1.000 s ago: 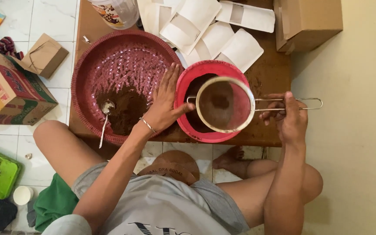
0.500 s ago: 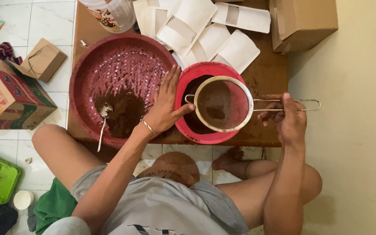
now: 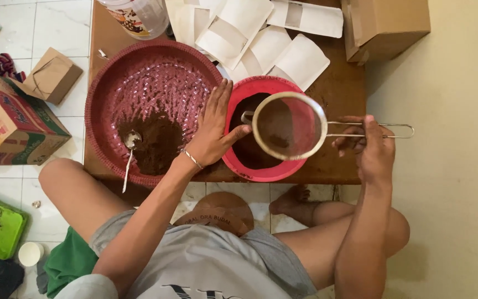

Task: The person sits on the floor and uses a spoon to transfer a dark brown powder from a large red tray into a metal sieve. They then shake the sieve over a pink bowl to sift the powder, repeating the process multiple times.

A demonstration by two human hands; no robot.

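Sieve (image 3: 289, 126) unmoved above red bowl (image 3: 244, 166)

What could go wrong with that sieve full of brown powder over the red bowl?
The sieve hangs partly past the red bowl's rim, so powder might drop onto the table. The right hand grips only the thin wire handle, so the sieve could tip. The left hand rests against the bowl and may nudge it toward the table edge.

Home floor workspace; tiled floor (image 3: 45, 27), low wooden table (image 3: 341, 94)
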